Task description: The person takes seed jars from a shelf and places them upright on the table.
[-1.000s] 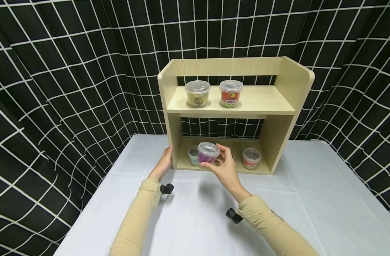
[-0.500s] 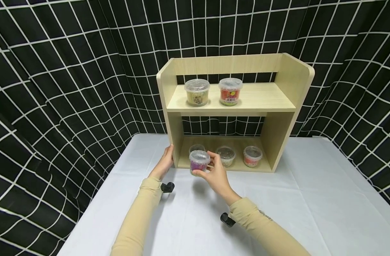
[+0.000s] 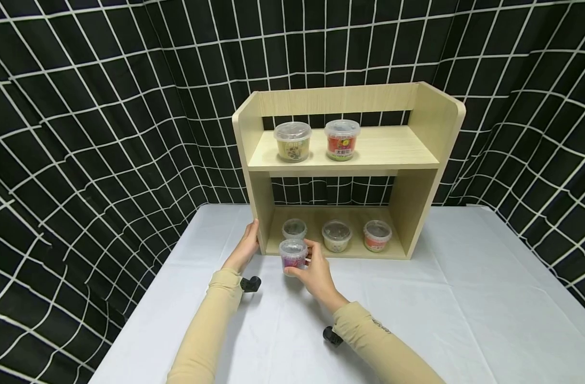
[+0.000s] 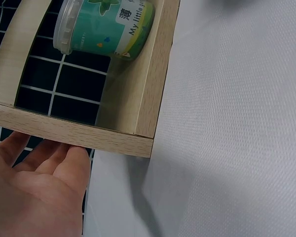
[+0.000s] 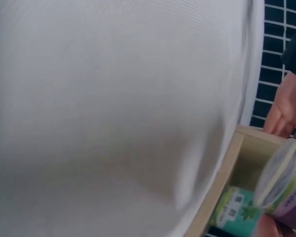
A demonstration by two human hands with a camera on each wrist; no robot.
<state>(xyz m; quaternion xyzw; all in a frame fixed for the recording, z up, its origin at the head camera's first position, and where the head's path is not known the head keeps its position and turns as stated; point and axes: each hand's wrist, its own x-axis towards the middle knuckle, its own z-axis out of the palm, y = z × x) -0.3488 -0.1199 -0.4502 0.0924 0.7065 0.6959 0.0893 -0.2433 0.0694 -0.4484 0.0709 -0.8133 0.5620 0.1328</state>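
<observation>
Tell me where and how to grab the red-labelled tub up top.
I'd probably grip the red-labelled tub by its round sides, under the clear lid, from the front right: it stands upright, the upper shelf is open in front, and the yellow-labelled tub stands to its left.

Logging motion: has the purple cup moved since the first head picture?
Yes: against the wooden shelf, the purple cup moved left and lower in the head view.

White-gridded black cloth [image 3: 100, 133] hangs behind and beside a white-covered table [image 3: 489, 298].
</observation>
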